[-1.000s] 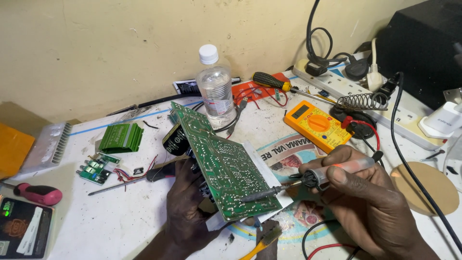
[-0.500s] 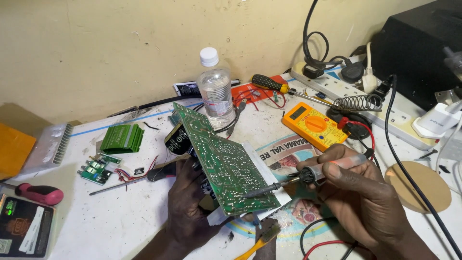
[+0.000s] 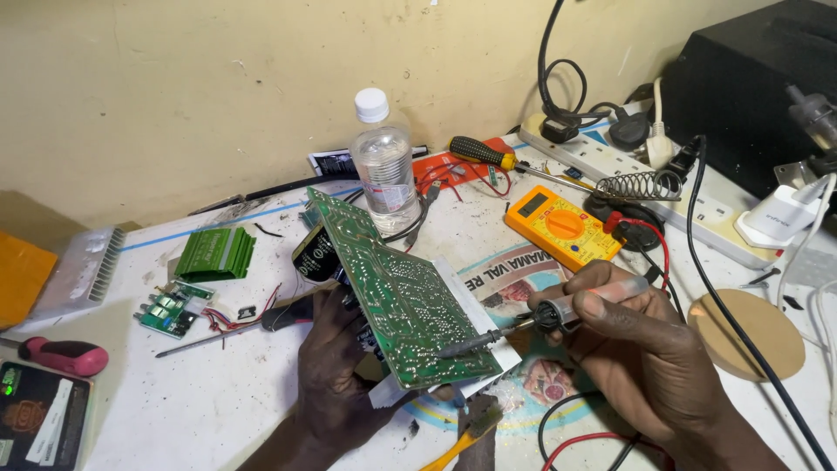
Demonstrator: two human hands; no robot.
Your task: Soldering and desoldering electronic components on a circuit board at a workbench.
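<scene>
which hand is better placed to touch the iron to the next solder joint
Right: the right hand already holds the soldering iron, tip on the green circuit board. The left hand props the tilted board.

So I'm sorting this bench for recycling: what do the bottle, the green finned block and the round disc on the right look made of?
The bottle looks like clear, glossy plastic with a white cap. The green finned block looks like coloured metal, probably aluminium, going by its ribbed fins, though the picture leaves that open. The round disc looks like matt tan wood or cork; I cannot tell which.

Yellow multimeter (image 3: 562, 225) with grey screen (unlit), printed paper sheet (image 3: 501, 279) under board
</scene>
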